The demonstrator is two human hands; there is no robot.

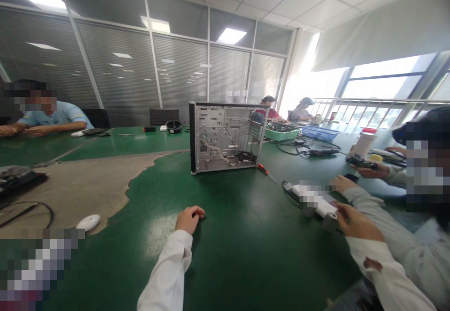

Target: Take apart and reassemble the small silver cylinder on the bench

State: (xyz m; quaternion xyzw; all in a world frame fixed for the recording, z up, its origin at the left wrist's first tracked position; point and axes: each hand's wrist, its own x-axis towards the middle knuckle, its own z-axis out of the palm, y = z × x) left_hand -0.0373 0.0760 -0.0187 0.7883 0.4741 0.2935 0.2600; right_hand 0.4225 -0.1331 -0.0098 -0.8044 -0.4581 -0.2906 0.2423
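Observation:
My left hand (190, 219) rests on the green table with loosely curled fingers, and nothing shows in them. At the right, my right hand (360, 222) has its thumb and fingers closed around the near end of a white, elongated device (321, 205). Part of that device is blurred out, so its kind is unclear; a black loop lies at its far end. Ahead of my hands an open computer case (228, 137) stands upright, with loose cables and bare metal bays inside. A screwdriver (263, 169) with a red and black handle lies beside the case's lower right corner.
A co-worker's grey sleeve (386, 217) reaches in close beside my right arm. Green (283, 134) and blue baskets (319, 133) and a black cable tool (319, 152) stand farther back. Leftward are a worn tan patch (91, 180) and a white round object (88, 222).

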